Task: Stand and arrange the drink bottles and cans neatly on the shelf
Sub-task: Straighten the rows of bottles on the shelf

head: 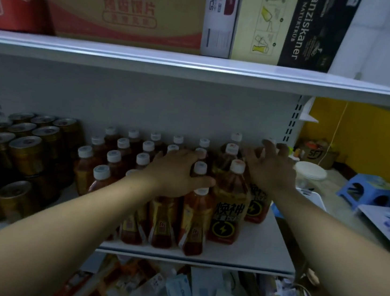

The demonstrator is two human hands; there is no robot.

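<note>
- Reaching onto the middle shelf (pixel 263 242) of a white rack, both bare forearms extend from the lower edge of the view towards the drinks.
- Left hand (pixel 178 173): lies palm down over the caps of the small bottles (pixel 114 156). Its thumb curls in front of one small bottle (pixel 200 167) and its fingers pass behind the white cap, so the neck is gripped between them.
- Right hand (pixel 269 171): raised towards the back right of the shelf, fingers spread apart and lightly bent, holding nothing. The fingertips are near the cap of a rear bottle (pixel 269 141); blur hides whether they touch it.
- Small bottles: amber drink, white caps, upright in several rows from front to back across the middle of the shelf.
- Large bottles (pixel 226 215): upright just right of the small ones, in a column running back to the rear panel, with yellow-and-black labels bearing a lightning sign. One more stands farther right, partly behind the right forearm.
- Cans (pixel 26 151): gold, silver-topped, upright and stacked in layers at the left end of the same shelf.
- Upper shelf: a brown cardboard box (pixel 128 4) and a dark printed box (pixel 309 26) side by side.
- Below: loose paper packets (pixel 195 295) in a heap.
- Right of the rack: a blue stool (pixel 368 191) on the floor before a yellow wall.
</note>
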